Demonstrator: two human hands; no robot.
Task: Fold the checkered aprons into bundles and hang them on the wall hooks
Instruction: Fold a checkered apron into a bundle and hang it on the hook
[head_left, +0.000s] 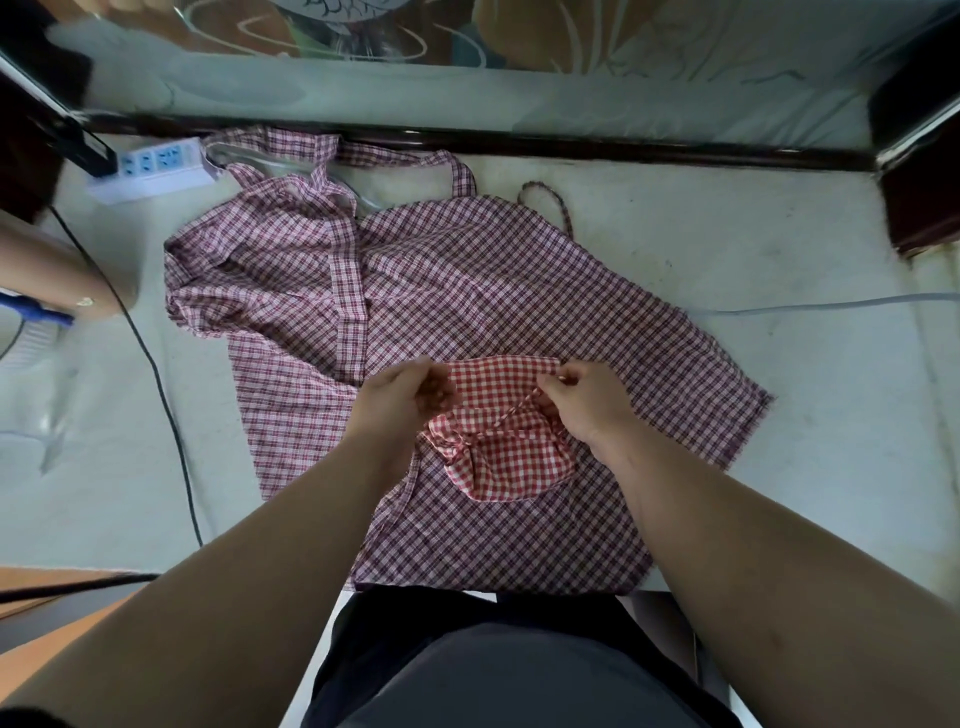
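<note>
A small red-and-white checkered apron (506, 441) is folded into a bundle and held above a larger dark-red checkered apron (467, 291), which lies spread flat on the pale surface (779, 415). My left hand (402, 397) grips the bundle's upper left edge. My right hand (582, 402) pinches its upper right corner and a thin tie string that runs diagonally across the bundle. The big apron's straps (415, 156) trail toward the far edge. No wall hooks are in view.
A white power strip (156, 166) lies at the far left, and a black cable (166, 405) runs down the left side. A clear plastic hanger (249, 158) pokes out under the straps. A dark wooden rail (623, 148) borders the far side. A grey cable (831, 304) lies right.
</note>
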